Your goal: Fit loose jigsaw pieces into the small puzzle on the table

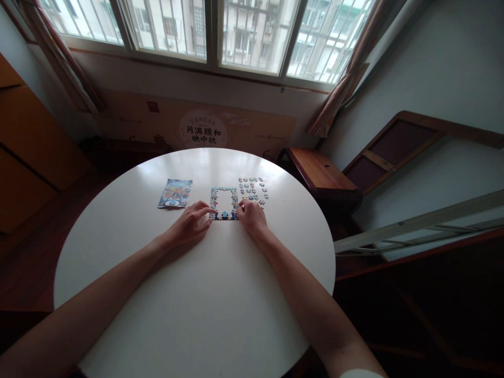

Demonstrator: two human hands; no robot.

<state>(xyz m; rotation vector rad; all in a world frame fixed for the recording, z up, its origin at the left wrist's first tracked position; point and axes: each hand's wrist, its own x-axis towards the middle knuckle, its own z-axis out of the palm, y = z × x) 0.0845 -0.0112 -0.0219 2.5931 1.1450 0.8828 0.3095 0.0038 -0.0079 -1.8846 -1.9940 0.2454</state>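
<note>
A small jigsaw frame (223, 202), only its border assembled, lies on the round white table (197, 294). My left hand (191, 222) rests flat on the table, its fingertips touching the frame's lower left corner. My right hand (251, 215) sits at the frame's lower right corner, fingers curled against the edge; whether a piece is pinched there is hidden. Several loose puzzle pieces (252, 188) are spread just right of the frame, beyond my right hand. A colourful picture card (175, 193) lies to the left of the frame.
A wooden bench (321, 176) stands past the table's right side, and a wooden frame (397, 147) leans on the right wall. A cardboard panel with printed characters (202, 131) stands under the window. Orange cabinets (31, 147) line the left.
</note>
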